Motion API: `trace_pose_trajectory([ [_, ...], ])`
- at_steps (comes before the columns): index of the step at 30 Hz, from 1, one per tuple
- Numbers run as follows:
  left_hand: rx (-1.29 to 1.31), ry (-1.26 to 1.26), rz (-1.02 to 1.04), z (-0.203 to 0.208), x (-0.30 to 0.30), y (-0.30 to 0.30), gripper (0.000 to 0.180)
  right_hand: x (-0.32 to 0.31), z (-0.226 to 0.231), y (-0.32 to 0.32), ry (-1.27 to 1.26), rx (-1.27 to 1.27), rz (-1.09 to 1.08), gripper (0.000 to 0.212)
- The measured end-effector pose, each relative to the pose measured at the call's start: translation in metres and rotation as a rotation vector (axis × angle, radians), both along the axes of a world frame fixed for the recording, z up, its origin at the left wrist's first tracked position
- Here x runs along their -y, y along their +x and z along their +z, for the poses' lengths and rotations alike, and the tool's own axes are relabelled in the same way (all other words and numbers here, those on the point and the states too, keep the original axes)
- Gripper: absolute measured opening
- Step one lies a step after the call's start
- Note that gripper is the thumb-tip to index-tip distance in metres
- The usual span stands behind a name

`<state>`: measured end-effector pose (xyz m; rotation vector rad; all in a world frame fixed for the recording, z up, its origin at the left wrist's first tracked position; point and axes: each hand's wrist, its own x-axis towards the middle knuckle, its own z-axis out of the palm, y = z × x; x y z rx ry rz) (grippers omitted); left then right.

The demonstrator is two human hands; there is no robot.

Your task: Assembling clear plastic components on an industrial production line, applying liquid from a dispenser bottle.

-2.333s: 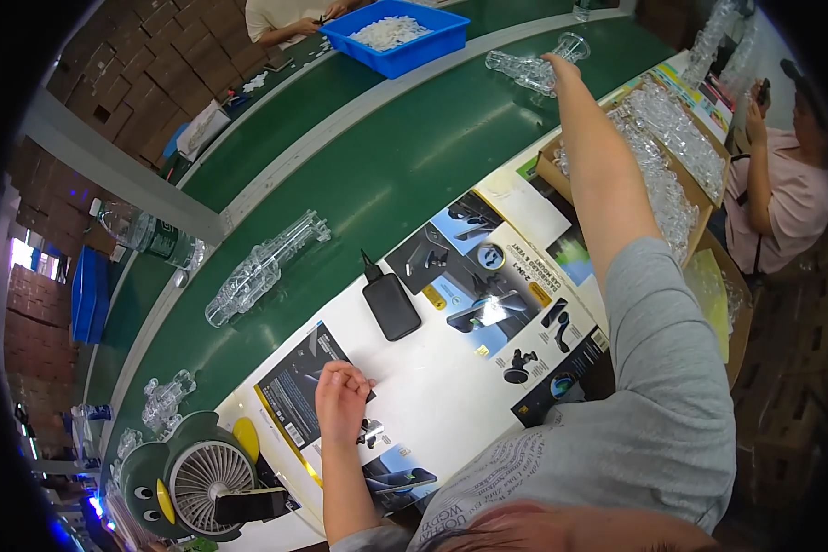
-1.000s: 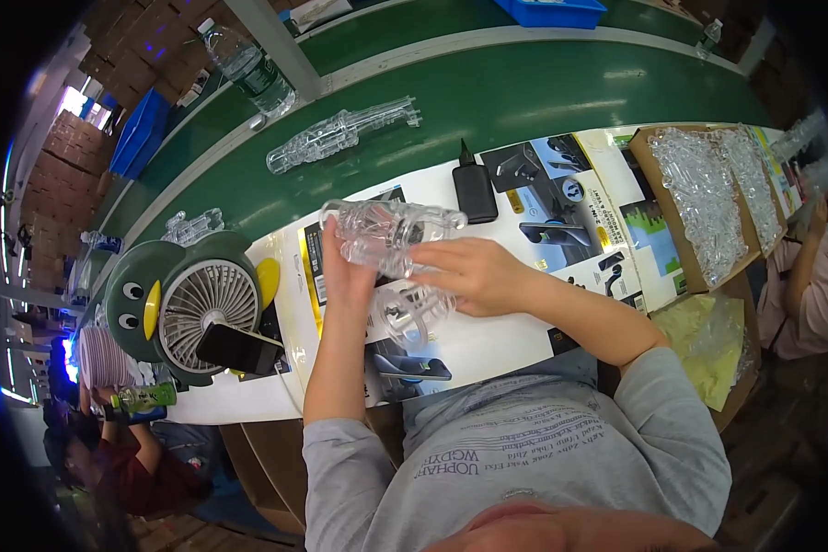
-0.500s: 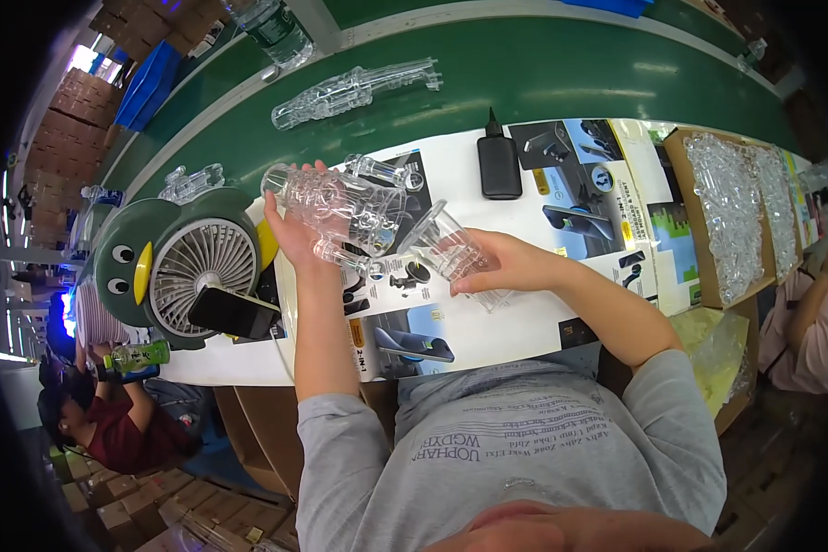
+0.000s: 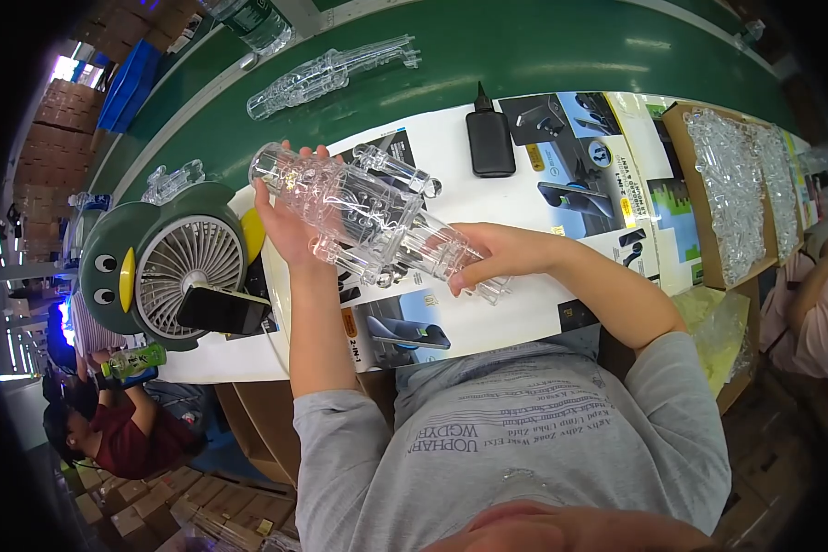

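Clear assembly (image 4: pixel 368 213) slants lengthwise, upper left to lower right.

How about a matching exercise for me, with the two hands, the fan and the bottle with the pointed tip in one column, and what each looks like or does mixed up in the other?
Column one
1. Left hand
2. Right hand
3. Fan
4. Bottle with the pointed tip

Column two
A. Black all over
B. Grips the lower-right end of the clear plastic part
C. Green, with a bird's eyes and a yellow beak
D. Cradles that part nearer its upper-left end

Right pairs: 1-D, 2-B, 3-C, 4-A.
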<state>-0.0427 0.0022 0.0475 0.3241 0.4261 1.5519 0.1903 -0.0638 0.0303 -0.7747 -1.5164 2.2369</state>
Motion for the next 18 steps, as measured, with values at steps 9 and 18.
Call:
trace_pose_trajectory([
  [9,-0.012,0.047,-0.006,-0.0001,0.0003,-0.0014,0.049,-0.0025,0.0020,-0.0001,-0.040,0.016,0.043,0.058],
  [18,-0.174,0.166,0.027,-0.0029,0.0027,-0.0001,0.050,-0.0005,0.0007,-0.0021,-0.009,-0.029,-0.011,0.044],
])
